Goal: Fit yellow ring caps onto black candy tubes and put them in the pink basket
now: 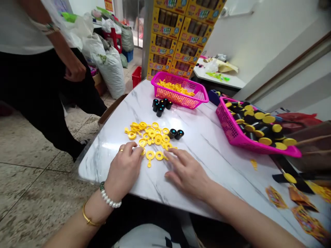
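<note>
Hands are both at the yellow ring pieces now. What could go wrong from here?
The yellow ring pieces lie loose and overlapping, so the left hand or right hand could drag along extras or tangle them.
Two black caps stand right beside the pile; a sideways sweep might knock them over.
The right-hand pink basket is heaped high, so a bump could spill some black-and-yellow pieces.

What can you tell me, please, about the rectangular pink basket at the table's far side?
The rectangular pink basket looks like plastic, with perforated walls and a flared rim. It stands upright on the white marbled table, before stacked yellow boxes, with black cylinders near its front. Yellow pieces are heaped inside, mostly towards its left.
</note>
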`<action>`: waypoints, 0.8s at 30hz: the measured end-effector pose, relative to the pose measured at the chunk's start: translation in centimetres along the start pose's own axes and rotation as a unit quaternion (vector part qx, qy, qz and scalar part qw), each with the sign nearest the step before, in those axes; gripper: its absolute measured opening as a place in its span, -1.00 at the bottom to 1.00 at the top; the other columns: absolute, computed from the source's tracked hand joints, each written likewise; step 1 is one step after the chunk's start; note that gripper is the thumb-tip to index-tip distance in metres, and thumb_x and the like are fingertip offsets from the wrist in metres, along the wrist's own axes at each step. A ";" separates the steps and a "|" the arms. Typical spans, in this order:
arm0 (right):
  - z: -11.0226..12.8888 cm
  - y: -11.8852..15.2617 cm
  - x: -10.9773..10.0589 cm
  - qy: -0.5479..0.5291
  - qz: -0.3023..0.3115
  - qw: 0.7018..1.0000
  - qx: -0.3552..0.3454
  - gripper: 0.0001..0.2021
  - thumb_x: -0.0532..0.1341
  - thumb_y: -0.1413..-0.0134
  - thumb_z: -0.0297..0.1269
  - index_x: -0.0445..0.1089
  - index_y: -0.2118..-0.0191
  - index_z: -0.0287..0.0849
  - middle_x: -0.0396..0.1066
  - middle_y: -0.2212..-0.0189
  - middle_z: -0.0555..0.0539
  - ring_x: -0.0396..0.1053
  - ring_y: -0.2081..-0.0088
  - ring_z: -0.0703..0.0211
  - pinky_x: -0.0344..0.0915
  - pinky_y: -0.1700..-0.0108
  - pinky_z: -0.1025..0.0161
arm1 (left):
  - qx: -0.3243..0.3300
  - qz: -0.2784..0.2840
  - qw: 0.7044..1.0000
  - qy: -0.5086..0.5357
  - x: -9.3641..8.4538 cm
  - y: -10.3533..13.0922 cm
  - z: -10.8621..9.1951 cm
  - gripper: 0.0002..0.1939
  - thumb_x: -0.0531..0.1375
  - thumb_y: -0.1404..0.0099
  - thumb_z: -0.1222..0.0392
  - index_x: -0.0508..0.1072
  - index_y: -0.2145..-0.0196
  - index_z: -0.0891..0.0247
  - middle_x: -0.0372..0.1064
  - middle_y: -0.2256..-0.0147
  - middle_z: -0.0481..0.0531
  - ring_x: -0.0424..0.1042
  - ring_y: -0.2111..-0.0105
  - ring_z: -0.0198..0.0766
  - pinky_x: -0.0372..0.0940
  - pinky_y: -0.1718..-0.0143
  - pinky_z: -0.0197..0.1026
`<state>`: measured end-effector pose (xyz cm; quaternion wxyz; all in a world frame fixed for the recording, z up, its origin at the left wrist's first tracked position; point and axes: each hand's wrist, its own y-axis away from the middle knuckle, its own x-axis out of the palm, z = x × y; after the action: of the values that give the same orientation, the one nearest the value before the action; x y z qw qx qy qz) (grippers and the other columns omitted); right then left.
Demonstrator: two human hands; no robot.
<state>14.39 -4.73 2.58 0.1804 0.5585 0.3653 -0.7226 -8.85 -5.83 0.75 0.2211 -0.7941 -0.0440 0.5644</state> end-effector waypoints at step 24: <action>-0.3 2.9 -0.1 -0.352 -0.044 0.886 0.300 -0.87 0.24 -0.08 -0.24 0.36 0.26 -0.16 0.38 0.41 -0.05 0.31 0.43 0.19 0.27 0.37 0.26 | 0.076 0.061 0.977 0.191 -0.1 -6.7 -4.0 -0.77 0.27 -0.19 0.26 0.40 0.17 0.27 0.40 0.23 0.03 0.36 0.19 -0.18 0.29 0.11 -0.13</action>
<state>16.57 -6.51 1.71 0.0885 0.2785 0.0680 -0.9539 -4.03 -1.04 4.57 0.2501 -0.8694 0.0902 0.4165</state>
